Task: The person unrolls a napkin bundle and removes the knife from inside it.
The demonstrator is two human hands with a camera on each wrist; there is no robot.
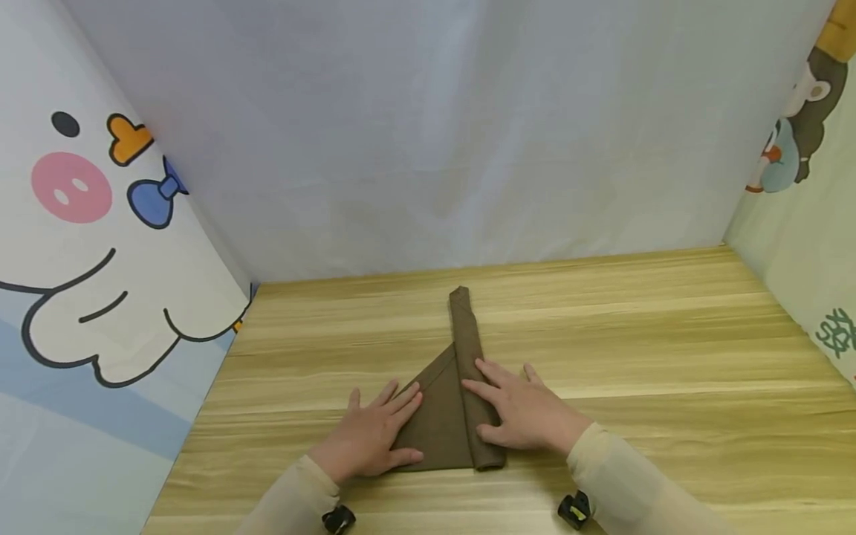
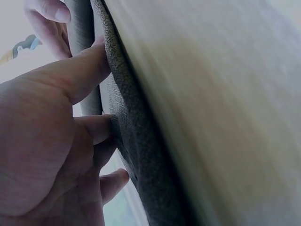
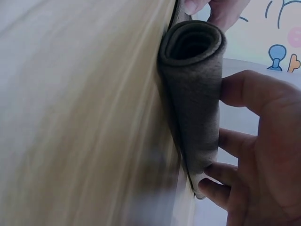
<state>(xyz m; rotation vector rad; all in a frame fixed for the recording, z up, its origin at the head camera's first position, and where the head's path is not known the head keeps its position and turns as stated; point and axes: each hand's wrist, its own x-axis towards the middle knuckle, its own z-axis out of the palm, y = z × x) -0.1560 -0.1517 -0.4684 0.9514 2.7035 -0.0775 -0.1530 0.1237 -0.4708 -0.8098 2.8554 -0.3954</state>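
Note:
A dark brown cloth (image 1: 435, 427) lies on the wooden table, a flat triangle on the left and a rolled part (image 1: 468, 334) along its right side. The roll points away from me, and its far end is narrow. My left hand (image 1: 377, 431) rests with spread fingers on the flat part, near its slanted left edge. Across the roll lies my right hand (image 1: 524, 405), its fingertips touching the top. In the right wrist view, the near end of the roll (image 3: 195, 47) shows spiralled layers around a hollow. The left wrist view shows thumb and fingers against the cloth (image 2: 127, 108).
The wood-grain table (image 1: 635, 357) extends on both sides of the cloth. A pale curtain (image 1: 435, 148) hangs behind it. Cartoon-printed panels stand at the left (image 1: 100, 223) and right (image 1: 802, 186). Each wrist carries a small black device, as on the right (image 1: 574, 510).

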